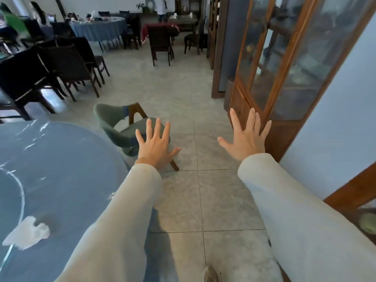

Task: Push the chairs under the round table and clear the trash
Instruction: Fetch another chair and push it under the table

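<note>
- Both hands are spread flat and empty, fingers splayed: left hand (155,146) at centre frame, right hand (247,137) right of centre.
- Lower left: round table (67,159); a crumpled white wrapper (27,234) lies on it, uncleared.
- Just beyond the left hand, a grey chair (120,127) stands pulled out beside the table edge; it looks like the chair-pushing step, so next comes gripping its backrest.

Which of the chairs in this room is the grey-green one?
The grey-green upholstered chair with wooden legs beside the round blue table, just beyond the left hand; all the other chairs are dark.
</note>
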The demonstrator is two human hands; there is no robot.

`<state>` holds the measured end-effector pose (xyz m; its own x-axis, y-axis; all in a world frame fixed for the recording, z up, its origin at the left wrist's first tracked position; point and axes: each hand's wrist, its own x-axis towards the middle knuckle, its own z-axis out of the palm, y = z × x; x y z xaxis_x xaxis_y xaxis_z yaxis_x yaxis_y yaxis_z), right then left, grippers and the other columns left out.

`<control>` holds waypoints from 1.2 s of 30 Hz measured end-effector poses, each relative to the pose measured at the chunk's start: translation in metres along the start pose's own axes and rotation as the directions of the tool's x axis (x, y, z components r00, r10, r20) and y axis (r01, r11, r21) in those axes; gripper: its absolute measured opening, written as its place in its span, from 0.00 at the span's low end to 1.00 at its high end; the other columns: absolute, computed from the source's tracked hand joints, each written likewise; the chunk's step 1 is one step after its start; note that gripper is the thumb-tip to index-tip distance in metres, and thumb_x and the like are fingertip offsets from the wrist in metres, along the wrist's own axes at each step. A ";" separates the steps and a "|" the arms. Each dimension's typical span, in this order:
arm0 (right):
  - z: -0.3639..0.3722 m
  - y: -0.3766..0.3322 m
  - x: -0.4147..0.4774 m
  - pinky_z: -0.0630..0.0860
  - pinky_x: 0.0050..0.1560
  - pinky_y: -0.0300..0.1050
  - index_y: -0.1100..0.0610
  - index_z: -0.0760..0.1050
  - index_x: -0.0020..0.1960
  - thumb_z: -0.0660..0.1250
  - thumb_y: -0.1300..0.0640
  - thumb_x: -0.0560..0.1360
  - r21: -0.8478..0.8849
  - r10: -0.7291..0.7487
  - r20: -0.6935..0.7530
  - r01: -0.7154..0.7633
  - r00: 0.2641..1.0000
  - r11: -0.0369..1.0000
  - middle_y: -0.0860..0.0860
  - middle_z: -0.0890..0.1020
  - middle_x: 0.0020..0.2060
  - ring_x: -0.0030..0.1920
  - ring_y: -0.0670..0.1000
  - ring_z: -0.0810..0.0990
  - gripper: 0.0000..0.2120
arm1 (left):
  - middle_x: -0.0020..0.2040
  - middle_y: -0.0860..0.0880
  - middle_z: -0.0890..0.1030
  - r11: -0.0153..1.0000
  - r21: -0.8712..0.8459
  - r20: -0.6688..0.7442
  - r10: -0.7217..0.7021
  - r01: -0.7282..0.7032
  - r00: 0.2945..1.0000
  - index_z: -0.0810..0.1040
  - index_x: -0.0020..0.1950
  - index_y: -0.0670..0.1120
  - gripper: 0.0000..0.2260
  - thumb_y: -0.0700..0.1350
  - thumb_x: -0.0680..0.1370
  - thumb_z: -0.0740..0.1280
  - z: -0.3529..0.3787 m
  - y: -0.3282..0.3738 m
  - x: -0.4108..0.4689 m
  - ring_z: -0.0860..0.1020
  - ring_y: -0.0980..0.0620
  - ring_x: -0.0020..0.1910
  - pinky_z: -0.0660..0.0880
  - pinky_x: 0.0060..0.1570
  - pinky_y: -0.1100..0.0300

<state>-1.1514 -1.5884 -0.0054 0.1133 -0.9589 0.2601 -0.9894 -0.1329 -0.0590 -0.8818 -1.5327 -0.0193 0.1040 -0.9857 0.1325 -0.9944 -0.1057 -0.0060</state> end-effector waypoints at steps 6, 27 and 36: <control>0.040 0.005 0.130 0.39 0.74 0.71 0.40 0.34 0.79 0.54 0.24 0.74 0.025 -0.041 0.057 0.039 0.998 0.999 0.61 0.41 0.80 0.80 0.65 0.42 0.45 | 0.84 0.46 0.39 0.998 -0.030 0.069 -0.046 0.048 0.997 0.39 0.83 0.52 0.41 0.70 0.79 0.54 0.019 0.003 0.115 0.36 0.37 0.81 0.40 0.74 0.29; 0.186 -0.158 0.582 0.40 0.75 0.71 0.41 0.33 0.80 0.52 0.27 0.77 0.045 -0.212 0.198 0.207 0.957 0.977 0.62 0.39 0.80 0.80 0.64 0.41 0.42 | 0.83 0.45 0.38 0.980 -0.023 0.137 -0.194 0.199 0.971 0.38 0.83 0.52 0.40 0.71 0.79 0.49 0.101 -0.167 0.566 0.36 0.37 0.81 0.43 0.75 0.30; 0.258 -0.195 0.764 0.38 0.74 0.72 0.40 0.34 0.80 0.56 0.28 0.75 0.047 -0.196 0.213 0.190 0.957 0.981 0.62 0.37 0.79 0.80 0.64 0.39 0.44 | 0.83 0.45 0.36 0.964 -0.039 0.197 -0.252 0.265 0.947 0.38 0.83 0.51 0.41 0.72 0.79 0.49 0.143 -0.210 0.716 0.35 0.38 0.81 0.42 0.76 0.29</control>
<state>-0.8479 -2.3597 -0.0440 0.3220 -0.9451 0.0552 -0.9442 -0.3248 -0.0540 -0.5955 -2.2349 -0.0654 0.3532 -0.9330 -0.0687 -0.9314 -0.3575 0.0680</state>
